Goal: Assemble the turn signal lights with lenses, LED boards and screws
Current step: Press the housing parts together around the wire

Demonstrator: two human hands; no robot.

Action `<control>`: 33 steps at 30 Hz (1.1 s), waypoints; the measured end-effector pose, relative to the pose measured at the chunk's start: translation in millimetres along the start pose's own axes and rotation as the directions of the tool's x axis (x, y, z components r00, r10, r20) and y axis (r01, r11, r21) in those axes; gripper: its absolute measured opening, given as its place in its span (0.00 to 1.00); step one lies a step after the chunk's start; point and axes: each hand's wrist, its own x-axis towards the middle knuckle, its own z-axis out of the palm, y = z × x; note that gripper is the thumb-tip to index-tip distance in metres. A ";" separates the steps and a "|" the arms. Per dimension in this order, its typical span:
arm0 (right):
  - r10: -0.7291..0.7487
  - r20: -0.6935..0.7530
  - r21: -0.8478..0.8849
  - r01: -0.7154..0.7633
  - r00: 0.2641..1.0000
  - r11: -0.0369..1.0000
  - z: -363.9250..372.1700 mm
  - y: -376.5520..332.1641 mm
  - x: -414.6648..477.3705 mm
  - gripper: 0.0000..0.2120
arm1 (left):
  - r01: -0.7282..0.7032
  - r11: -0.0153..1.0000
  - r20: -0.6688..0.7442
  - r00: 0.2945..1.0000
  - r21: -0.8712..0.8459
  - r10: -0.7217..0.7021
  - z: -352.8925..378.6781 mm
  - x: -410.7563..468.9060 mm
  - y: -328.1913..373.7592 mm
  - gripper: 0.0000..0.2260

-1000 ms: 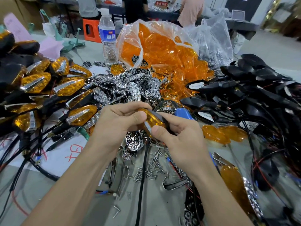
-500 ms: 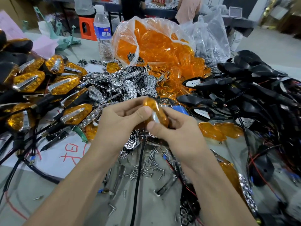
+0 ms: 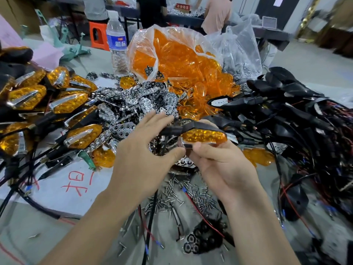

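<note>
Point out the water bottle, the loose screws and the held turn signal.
water bottle [image 3: 116, 44]: head view, blue label.
loose screws [image 3: 200, 197]: head view, pile middle.
turn signal [image 3: 203, 135]: head view, amber lens.

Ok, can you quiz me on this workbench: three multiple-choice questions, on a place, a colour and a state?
1. The clear plastic water bottle with blue label stands: A on the floor; B left of the clear bag of orange lenses; C at the near edge.
2. The lens of the black turn signal light in the right hand is: A red; B clear; C amber.
3. That bag is: A open; B knotted shut; C empty.
B, upright beside the bag; C, its face shows amber; A, lenses spill out.
</note>
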 end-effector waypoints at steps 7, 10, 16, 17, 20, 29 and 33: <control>-0.141 -0.130 -0.015 0.140 0.981 0.990 5.8 8.9 2.3 0.25 | -0.275 0.949 -0.307 0.900 0.153 0.310 10.3 -7.2 4.7 0.10; -0.118 -0.163 -0.008 0.118 0.980 0.993 10.6 11.5 0.1 0.33 | 0.061 0.998 -0.087 0.994 -0.004 -0.061 9.3 -4.5 4.7 0.15; -0.048 -0.157 -0.098 0.032 0.986 0.995 16.4 24.3 -0.7 0.17 | 0.323 0.771 0.241 0.944 -0.549 -0.224 12.9 5.3 0.1 0.06; -0.057 -0.169 -0.174 0.027 0.984 0.984 17.2 27.4 -0.2 0.14 | 0.380 0.703 0.268 0.924 -0.601 -0.271 13.9 6.3 -1.6 0.08; -0.095 -0.164 -0.304 0.041 0.982 0.952 18.7 30.8 -1.4 0.12 | 0.495 0.539 0.353 0.868 -0.682 -0.349 12.9 11.7 -7.8 0.18; -0.123 -0.062 -0.448 0.082 0.991 0.890 16.1 33.1 0.3 0.22 | 0.589 0.406 0.492 0.808 -0.699 -0.324 14.9 12.4 -11.2 0.20; -0.085 -0.014 -0.487 0.067 0.996 0.871 10.7 28.7 0.2 0.20 | 0.516 0.467 0.444 0.856 -0.718 -0.264 15.0 12.7 -15.6 0.11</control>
